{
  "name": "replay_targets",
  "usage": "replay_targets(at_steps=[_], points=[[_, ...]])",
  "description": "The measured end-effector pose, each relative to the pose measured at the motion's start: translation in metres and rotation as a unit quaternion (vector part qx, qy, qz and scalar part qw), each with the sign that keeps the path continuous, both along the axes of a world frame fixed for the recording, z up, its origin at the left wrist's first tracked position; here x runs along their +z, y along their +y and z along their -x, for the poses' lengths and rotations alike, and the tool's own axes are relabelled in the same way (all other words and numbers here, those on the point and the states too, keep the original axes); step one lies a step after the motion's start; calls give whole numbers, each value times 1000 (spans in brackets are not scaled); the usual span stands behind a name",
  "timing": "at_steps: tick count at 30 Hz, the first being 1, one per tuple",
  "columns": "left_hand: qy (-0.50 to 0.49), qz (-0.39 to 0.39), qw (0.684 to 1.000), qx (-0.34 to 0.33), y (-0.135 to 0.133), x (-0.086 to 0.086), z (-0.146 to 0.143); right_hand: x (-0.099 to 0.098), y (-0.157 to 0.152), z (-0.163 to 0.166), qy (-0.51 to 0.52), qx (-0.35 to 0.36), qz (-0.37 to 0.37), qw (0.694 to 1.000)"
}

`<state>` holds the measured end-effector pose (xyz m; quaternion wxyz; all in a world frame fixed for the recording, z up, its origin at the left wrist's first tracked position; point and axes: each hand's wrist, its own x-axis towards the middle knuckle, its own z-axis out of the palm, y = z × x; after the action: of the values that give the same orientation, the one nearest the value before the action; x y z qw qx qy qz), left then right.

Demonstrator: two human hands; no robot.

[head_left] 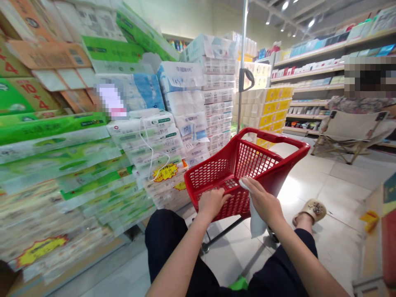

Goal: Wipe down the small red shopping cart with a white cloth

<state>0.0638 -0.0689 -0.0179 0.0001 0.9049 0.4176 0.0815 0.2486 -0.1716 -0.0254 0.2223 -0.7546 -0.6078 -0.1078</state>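
Observation:
In front of my knees stands a red plastic shopping cart [272, 176] with a mesh basket and a looped handle at its upper right. My left hand [212, 203] grips the near rim of the basket, its fingers curled over the edge. A white cloth or wipe [257, 222] is in my right hand [264, 201], pressed against the same rim farther right. Part of the cloth shows past the fingertips, and the rest hangs down beside the basket wall. The inside of the basket is partly hidden by its near side.
Stacked tissue packs [185, 103] line the left, with a white cable [151, 152] hanging over them. A metal pole [243, 53] rises behind the cart. At right, a person sits in a folding chair [354, 123] by product shelves [309, 68]. A cardboard box [375, 231] stands nearer.

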Motion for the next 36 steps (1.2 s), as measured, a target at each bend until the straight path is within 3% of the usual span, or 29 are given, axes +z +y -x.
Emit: replay_targets(at_steps=[3,10,16,19,26,29,33,36], points=[[2,3,1000,7,-1,1,-4,1,2,5,2,-14,3,1000],[11,19,1000,16,-3,7,-7,-7,5,49,-13,72,27,997],[16,14,1000,15,-5,8,-9,2,2,3,-13,4,18,1000],[4,3,1000,4,-3,4,-11,4,4,-4,-3,-28,12,1000],[6,14,1000,12,-1,2,-11,-6,8,46,-23,61,32,997],[13,13,1000,16,-2,5,-10,-4,7,31,-25,57,34,998],[11,8,1000,15,-5,6,-11,2,6,-10,-6,-9,6,1000],[9,5,1000,12,-5,5,-13,3,7,-12,-5,-37,0,999]])
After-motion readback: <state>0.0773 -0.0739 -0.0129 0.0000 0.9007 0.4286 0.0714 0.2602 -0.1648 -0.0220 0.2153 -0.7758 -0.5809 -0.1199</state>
